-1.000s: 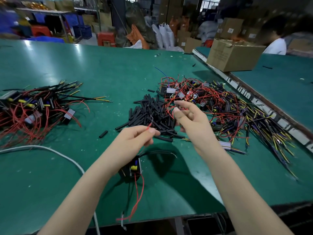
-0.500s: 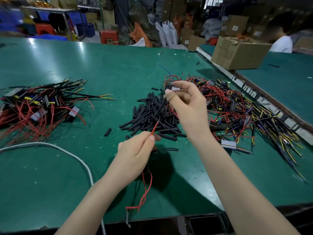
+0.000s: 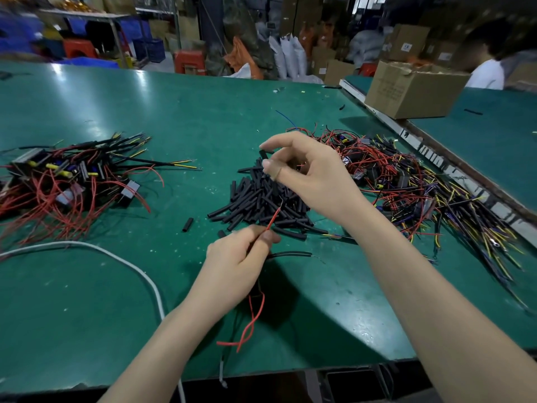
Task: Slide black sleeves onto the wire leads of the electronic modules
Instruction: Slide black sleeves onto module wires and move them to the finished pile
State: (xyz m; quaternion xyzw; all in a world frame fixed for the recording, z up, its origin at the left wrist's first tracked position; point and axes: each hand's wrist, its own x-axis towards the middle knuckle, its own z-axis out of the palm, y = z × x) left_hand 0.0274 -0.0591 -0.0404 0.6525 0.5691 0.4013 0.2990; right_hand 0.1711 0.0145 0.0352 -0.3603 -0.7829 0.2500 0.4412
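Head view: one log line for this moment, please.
left hand: pinches red wire lead, tip up | right hand: pinches black sleeve above sleeve pile | sleeve not yet on lead

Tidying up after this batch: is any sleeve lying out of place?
Yes. One black sleeve lies alone on the green table, left of the sleeve pile and apart from it. Another small piece sits by the left hand.
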